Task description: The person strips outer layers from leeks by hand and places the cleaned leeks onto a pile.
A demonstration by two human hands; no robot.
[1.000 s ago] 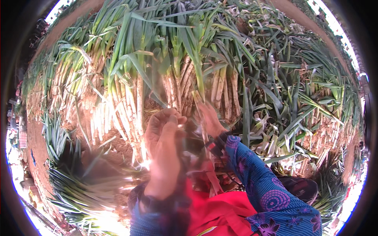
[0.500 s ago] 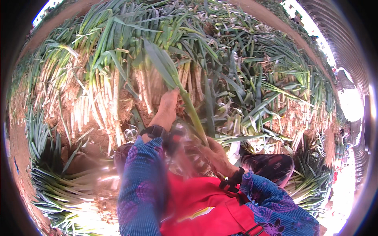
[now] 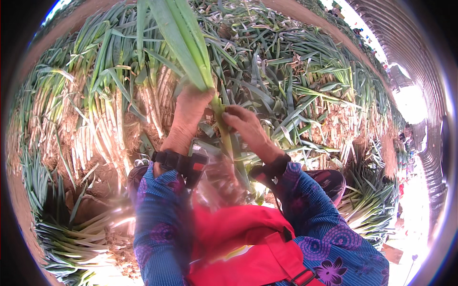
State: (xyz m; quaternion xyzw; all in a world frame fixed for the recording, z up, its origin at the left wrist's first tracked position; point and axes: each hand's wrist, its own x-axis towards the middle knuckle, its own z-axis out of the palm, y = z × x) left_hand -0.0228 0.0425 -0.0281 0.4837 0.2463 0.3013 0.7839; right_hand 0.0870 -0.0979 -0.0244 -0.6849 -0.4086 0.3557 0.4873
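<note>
Leek (image 3: 224, 136) probably light; stalk firm, perhaps slick, leaves bendy and easily torn; best held on stalk. Left hand (image 3: 191, 107) closed round it just below leaf fan; right hand (image 3: 249, 127) brings fingertips against right side, pinch or mere touch unclear. Leaves reach far beyond left hand; stalk runs near, lower end blurred. Upright leeks (image 3: 98, 114) farther left.

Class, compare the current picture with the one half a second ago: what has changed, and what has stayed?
The right hand has moved up the green stalk, from low on it to beside the left hand, which keeps its grip. The stalk looks more upright. The stalk bundles behind lie as before.
</note>
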